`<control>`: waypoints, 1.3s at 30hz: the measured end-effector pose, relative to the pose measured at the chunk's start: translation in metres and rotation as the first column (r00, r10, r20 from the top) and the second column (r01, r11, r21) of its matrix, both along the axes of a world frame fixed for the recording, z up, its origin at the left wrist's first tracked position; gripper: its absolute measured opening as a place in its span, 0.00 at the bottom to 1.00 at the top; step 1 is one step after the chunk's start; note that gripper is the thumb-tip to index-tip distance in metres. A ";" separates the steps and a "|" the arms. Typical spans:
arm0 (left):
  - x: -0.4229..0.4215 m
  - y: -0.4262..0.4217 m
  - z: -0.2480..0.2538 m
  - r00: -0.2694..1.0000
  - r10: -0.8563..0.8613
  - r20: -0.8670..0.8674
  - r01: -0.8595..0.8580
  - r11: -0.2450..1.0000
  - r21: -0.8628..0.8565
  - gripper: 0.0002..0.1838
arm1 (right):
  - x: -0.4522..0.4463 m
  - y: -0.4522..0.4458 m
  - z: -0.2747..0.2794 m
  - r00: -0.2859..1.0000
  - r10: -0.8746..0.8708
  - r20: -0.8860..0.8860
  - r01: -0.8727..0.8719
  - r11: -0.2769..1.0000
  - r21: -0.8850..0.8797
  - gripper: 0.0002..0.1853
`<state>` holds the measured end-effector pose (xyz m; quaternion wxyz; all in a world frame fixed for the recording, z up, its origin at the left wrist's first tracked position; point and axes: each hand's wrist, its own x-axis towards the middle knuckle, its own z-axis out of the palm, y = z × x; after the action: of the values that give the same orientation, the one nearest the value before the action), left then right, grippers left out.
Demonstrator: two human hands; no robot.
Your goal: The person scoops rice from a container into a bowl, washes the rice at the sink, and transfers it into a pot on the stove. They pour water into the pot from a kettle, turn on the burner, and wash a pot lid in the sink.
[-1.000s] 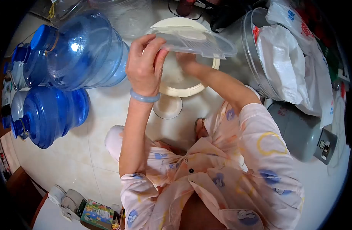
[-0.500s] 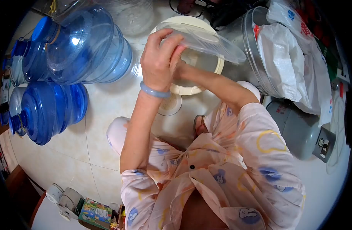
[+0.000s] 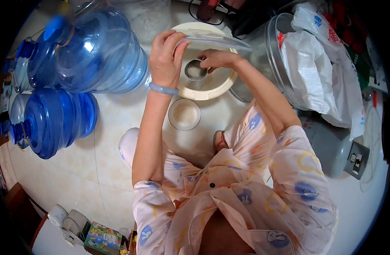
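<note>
My left hand (image 3: 166,59) grips the edge of a clear plastic lid (image 3: 216,40) and holds it tilted up over a round cream-rimmed container (image 3: 203,94). Inside that container, my right hand (image 3: 218,59) is closed on the rim of a small metal cup (image 3: 195,70). The cup's inside looks greyish; what it contains is hard to make out. Just in front of the container, a white bowl (image 3: 184,114) with some pale stuff at its bottom rests on the tiled floor.
Several large blue water bottles (image 3: 97,51) lie and stand at the left. On the right are a big metal pot (image 3: 273,55), white plastic bags (image 3: 310,68) and a grey tank-like appliance (image 3: 327,144). A colourful box (image 3: 103,238) sits at the lower left.
My right hand has risen into view inside the container with the metal cup. The lid, in my left hand, has shifted left and tipped more edge-on. The white bowl shows fully.
</note>
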<state>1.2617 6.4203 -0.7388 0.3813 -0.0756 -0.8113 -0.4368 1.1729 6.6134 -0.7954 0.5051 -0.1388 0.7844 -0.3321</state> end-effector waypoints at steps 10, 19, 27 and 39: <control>0.000 -0.018 -0.007 0.999 -0.033 0.039 0.033 0.999 -0.001 0.09 | 0.067 0.000 0.097 0.976 -0.148 -0.161 0.118 0.977 -0.180 0.37; 0.013 -0.026 -0.001 0.988 -0.119 0.098 0.113 0.991 0.065 0.09 | 0.188 -0.020 0.086 0.892 -0.308 -0.331 0.200 0.925 -0.322 0.42; 0.011 -0.028 -0.006 0.984 -0.173 0.053 0.168 0.982 0.084 0.09 | 0.243 -0.031 0.011 0.560 -0.162 -0.812 0.041 0.985 -0.169 0.46; 0.011 -0.029 -0.009 0.970 -0.237 0.052 0.232 0.970 0.078 0.10 | 0.249 -0.029 -0.024 0.337 -0.050 -0.940 -0.035 0.997 -0.066 0.41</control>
<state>1.2727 6.3914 -0.7482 0.3044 -0.1437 -0.7918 -0.5096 1.4223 6.5845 -0.8190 -0.0456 -0.3197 0.9198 -0.2227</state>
